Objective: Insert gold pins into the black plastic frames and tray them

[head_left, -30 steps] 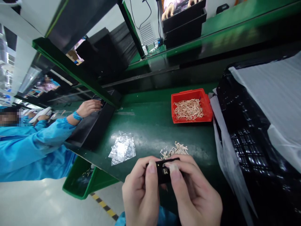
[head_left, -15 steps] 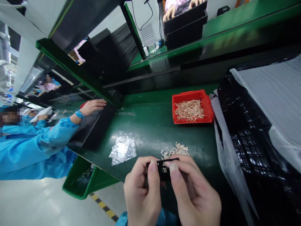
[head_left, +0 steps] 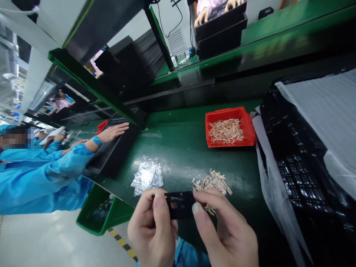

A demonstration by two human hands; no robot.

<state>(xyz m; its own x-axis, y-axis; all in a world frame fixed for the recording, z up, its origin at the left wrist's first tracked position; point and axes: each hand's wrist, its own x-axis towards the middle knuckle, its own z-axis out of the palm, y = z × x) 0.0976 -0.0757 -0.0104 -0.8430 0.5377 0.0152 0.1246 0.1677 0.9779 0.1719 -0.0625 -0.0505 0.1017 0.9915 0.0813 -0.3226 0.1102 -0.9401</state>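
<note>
My left hand and my right hand pinch opposite ends of a flat black plastic piece with small openings in its face. Its lower edge is hidden behind my fingers. Just beyond my right hand, a loose pile of thin tan strips lies on the green workbench. A few strips sit close to my right fingers. A crumpled clear-and-silver plastic bag lies to the left of the pile.
A red bin full of tan strips stands on the bench. A black crate with white sheeting lies to the right. A co-worker's blue-sleeved hands rest on a black tray at the bench's left, above a green bin.
My hands have moved apart and lower, and the black piece has shifted left and turned to show more of its flat face. The view has tilted slightly.
</note>
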